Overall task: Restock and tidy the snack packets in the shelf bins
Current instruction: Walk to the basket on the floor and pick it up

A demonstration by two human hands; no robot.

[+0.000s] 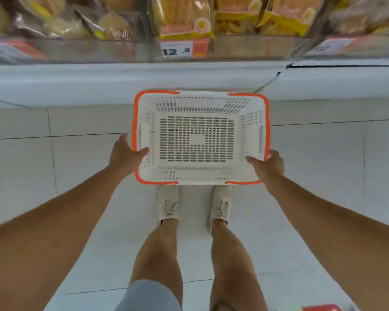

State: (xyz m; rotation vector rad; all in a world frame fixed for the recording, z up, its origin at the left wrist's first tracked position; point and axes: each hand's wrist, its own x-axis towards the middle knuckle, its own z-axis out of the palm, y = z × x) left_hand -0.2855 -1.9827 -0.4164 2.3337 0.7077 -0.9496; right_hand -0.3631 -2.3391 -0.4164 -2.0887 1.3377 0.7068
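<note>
Both hands grasp an empty white slotted plastic basket with an orange rim (254, 104): the left hand (125, 153) on its left edge, the right hand (268, 164) on its right. Blurred yellow-and-orange snack packets (285, 16) fill the shelf bins (245, 49) above the white tiled floor (323, 158).

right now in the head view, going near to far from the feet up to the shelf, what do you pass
pale beige lace-up shoes → white slotted plastic basket with orange rim, gripped at its sides by the left hand and right hand → white shelf base ledge → price label reading 12 → yellow-and-orange snack packets
</note>
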